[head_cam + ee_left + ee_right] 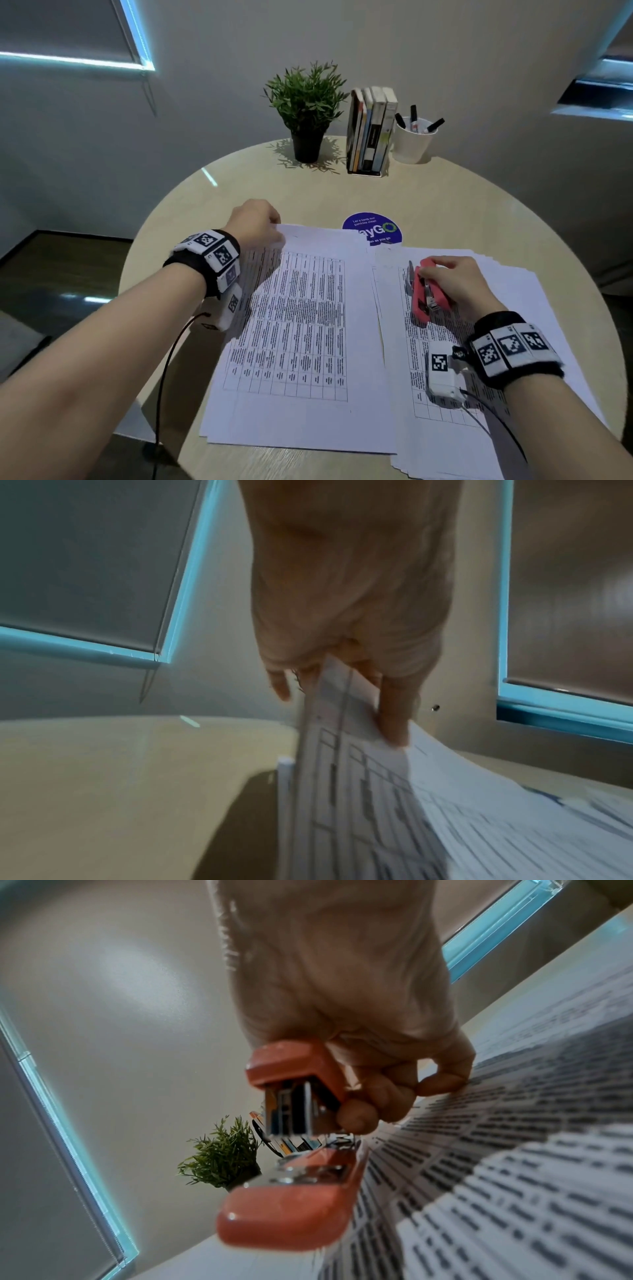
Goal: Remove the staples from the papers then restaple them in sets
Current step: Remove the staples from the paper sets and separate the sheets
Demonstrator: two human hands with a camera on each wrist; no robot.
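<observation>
Two stacks of printed table sheets lie on the round table (445, 205). My left hand (257, 226) pinches the far left corner of the left stack (301, 325); in the left wrist view the lifted sheets (359, 791) bend up between thumb and fingers (394, 712). My right hand (455, 281) grips a pink stapler (426, 294) lying on the right stack (507, 421). The right wrist view shows the stapler (294, 1202) with its top arm hinged open and my fingers (363, 1112) curled on it. A grey pen-like tool (410, 277) lies beside the stapler.
At the table's far edge stand a potted plant (306, 109), a row of books (371, 130) in a holder and a white cup of markers (414, 138). A blue round sticker (371, 228) sits partly under the papers. The table's rim runs close on the left.
</observation>
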